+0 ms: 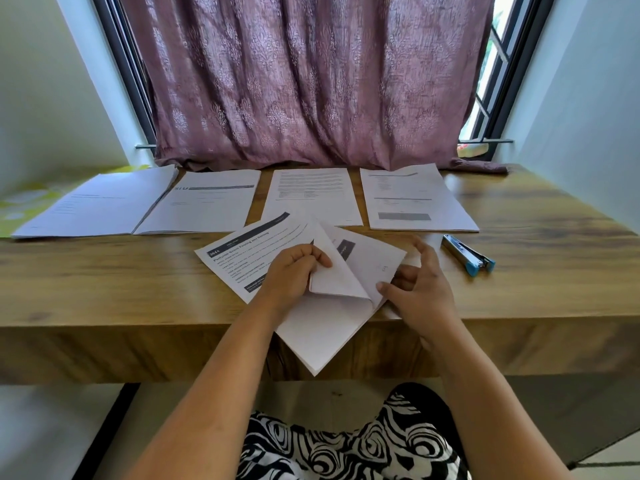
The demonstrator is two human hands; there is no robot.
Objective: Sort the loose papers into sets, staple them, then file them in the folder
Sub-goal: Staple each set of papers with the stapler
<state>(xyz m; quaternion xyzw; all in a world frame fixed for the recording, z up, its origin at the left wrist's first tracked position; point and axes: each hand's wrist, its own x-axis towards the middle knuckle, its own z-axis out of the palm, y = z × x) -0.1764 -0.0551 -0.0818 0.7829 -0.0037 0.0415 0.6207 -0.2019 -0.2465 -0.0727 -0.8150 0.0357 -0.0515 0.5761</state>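
A: Where are the papers being sorted?

B: A loose stack of papers [332, 306] lies askew at the near edge of the wooden worktop [104, 282], one corner hanging over the edge toward the person. The left hand [291, 275] curls its fingers round a lifted sheet and pinches it up. The right hand [420, 289], at about 3 o'clock from the stack, has its fingers spread and loosely bent, tips touching the sheets underneath.

A: How will those sheets handle?

B: Probably very light and floppy. The lifted page already bends in a soft curve. Smooth sheets likely slide over each other, so a one-corner grip could let the set fan out. Squaring the edges, then pinching near a corner with thumb on top, looks safest.

A: What else is laid out?

B: Four piles [311, 195] sit in a row at 12 o'clock, by a mauve curtain [311, 81]. A stapler [467, 252] with blue ends lies at 2 o'clock, near the right hand but apart from it. I cannot pick out a folder for certain.
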